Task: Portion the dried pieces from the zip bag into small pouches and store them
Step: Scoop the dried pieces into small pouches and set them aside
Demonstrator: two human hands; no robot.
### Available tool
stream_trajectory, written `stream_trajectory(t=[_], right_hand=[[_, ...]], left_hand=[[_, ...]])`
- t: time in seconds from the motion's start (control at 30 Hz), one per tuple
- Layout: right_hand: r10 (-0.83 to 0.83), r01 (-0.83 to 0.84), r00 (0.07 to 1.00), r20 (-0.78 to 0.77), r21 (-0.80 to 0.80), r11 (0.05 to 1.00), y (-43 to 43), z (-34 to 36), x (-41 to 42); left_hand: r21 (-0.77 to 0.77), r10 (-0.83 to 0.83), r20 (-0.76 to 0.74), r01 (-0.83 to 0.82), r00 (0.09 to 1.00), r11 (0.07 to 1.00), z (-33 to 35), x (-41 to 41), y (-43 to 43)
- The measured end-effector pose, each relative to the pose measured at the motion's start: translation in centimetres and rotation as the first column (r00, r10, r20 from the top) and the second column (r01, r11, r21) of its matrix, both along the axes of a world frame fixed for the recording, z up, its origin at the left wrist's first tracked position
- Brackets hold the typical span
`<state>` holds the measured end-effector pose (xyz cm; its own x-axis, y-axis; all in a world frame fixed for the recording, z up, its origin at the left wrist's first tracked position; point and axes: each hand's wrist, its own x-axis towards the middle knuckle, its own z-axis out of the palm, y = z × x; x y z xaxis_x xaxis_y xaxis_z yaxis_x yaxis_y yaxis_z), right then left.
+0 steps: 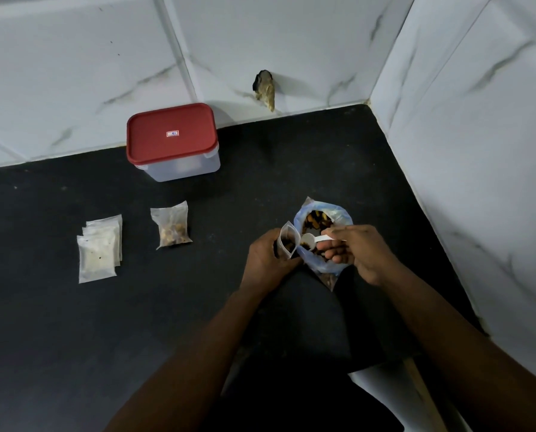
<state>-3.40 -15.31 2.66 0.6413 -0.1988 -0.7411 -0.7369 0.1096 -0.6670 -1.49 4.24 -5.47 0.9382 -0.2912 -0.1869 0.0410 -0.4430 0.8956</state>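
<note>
Left hand (pixel 265 257) grips an open pouch (pixel 288 241); right hand (pixel 358 252) pinches a scoop (pixel 310 239) just beside it, over the bag (pixel 326 219).

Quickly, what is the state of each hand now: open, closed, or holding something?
Left hand: closed around a small pouch, holding it upright.
Right hand: fingers pinch a white spoon by its handle.

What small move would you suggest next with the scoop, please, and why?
Probably tip the scoop into the small pouch: the right hand holds it, seemingly loaded with pieces, at the open mouth of the pouch, which the left hand grips.
</note>
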Motion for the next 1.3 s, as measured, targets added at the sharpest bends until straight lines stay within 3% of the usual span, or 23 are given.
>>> stream_trajectory(t=[0.33, 0.73, 0.93, 1.03, 1.17, 1.3], right_hand=[[-0.190, 0.189, 0.982, -0.017, 0.242, 0.952, -2.2, 0.1, -0.8], [-0.203, 0.186, 0.979, 0.015, 0.333, 0.924, -2.4, 0.5, -1.7], [-0.159, 0.101, 0.978, 0.135, 0.361, 0.927, -1.3, 1.9, -1.7], [-0.067, 0.000, 0.979, 0.193, 0.330, 0.944, -0.1, 2.4, -1.7], [0.122, -0.154, 0.961, 0.249, 0.112, 0.982, 1.4, 2.7, -2.0], [0.189, -0.186, 0.940, 0.285, -0.038, 0.982, 2.4, 3.1, -2.3]], left_hand=[[-0.050, -0.027, 0.000, 0.027, 1.000, 0.998, 0.9, -0.2, 0.4], [-0.072, -0.051, -0.017, 0.050, 0.999, 0.996, 1.4, 0.0, 1.5], [-0.086, -0.008, -0.009, 0.007, 1.000, 0.996, 1.8, -0.2, 1.5], [-0.098, -0.020, -0.006, 0.020, 1.000, 0.995, 1.9, -0.5, 1.4], [-0.123, 0.002, 0.007, -0.001, 1.000, 0.992, 1.9, -0.9, 1.5], [-0.113, -0.013, 0.027, 0.016, 1.000, 0.994, 1.9, -0.9, 1.9]])
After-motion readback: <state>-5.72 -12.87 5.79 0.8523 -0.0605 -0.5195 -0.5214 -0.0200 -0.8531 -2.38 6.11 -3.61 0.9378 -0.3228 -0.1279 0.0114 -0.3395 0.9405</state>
